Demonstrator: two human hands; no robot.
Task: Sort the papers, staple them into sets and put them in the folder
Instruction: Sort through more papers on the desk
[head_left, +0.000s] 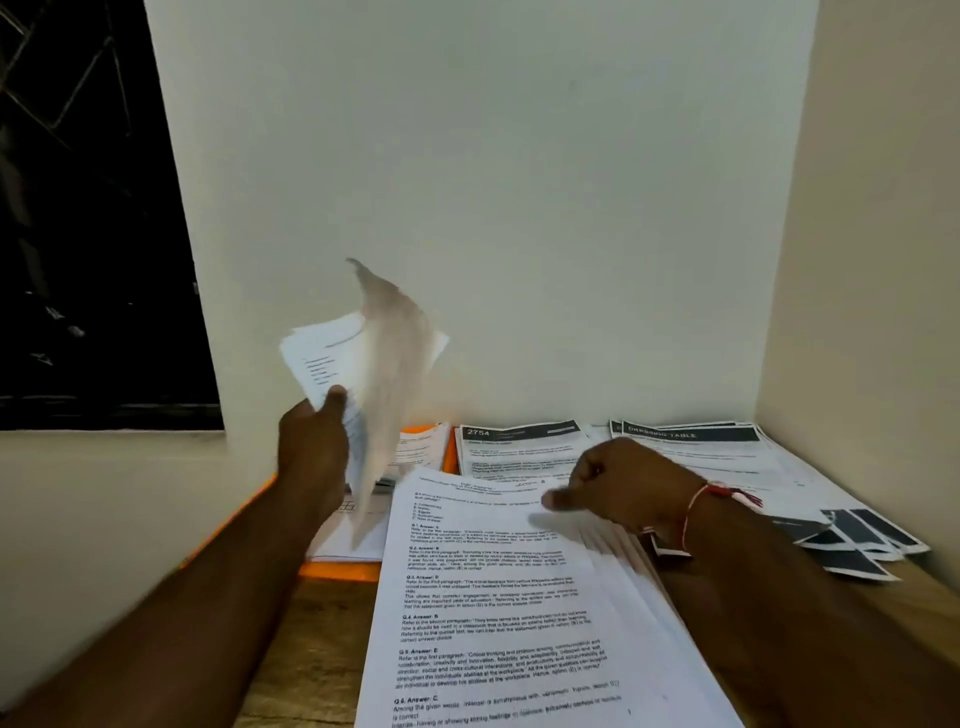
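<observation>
Left hand (311, 441): raised over the left side of the table, fingers and thumb clamped on a bundle of sheets (332, 358). I see the thumb on the printed face.
Bundle of sheets: held up in front of the wall (519, 182). One loose page curls upward and is motion-blurred, so I cannot read its text.
Right hand (623, 483): low over the top edge of the near stack (493, 623), fingers curled under, one digit pointing left. It is blurred, and I cannot tell whether it pinches a page.
Wrist: red and white thread (717, 493) tied round the right wrist.
Near stack: printed question-and-answer pages, lying closest to me on the wooden table (311, 649). The page edges are fanned out under the right hand.
Orange folder (337, 570): flat on the table to the left of the near stack, with white pages (343, 540) lying on it.
Back row: a sheet headed "2754" (519, 452), and to its right a pile headed "DRESSING TABLE" (727, 457) against the corner.
Right edge: sheets with dark bands (857, 540), fanned, near the right forearm.
Far left: dark window (78, 208).
</observation>
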